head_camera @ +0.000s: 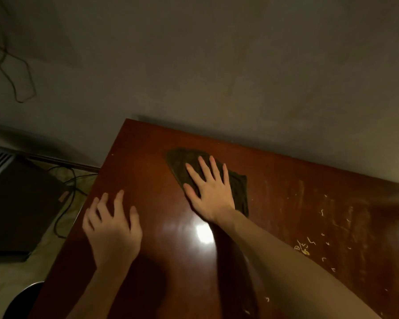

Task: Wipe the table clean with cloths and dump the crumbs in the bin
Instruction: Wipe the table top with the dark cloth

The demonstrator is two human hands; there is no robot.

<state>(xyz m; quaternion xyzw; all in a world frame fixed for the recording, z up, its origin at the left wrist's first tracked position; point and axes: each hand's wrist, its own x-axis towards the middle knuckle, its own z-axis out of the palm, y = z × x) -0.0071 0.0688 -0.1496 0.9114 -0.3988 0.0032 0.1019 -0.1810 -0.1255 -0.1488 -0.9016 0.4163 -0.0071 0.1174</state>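
Note:
A dark olive cloth (pixel 182 161) lies flat on the glossy reddish-brown table (pixel 138 162) near its far edge. My right hand (pixel 209 192) presses flat on the cloth, fingers spread, covering its near part. My left hand (pixel 112 226) rests on the bare tabletop near the left edge, fingers apart, holding nothing. Pale crumbs (pixel 309 244) are scattered over the right part of the table, with dull smears above them.
A wall runs right behind the table's far edge. On the floor to the left stand a dark box (pixel 19 210) and loose black cables (pixel 67 189). A dark round object (pixel 23 300) shows at the bottom left, below the table edge.

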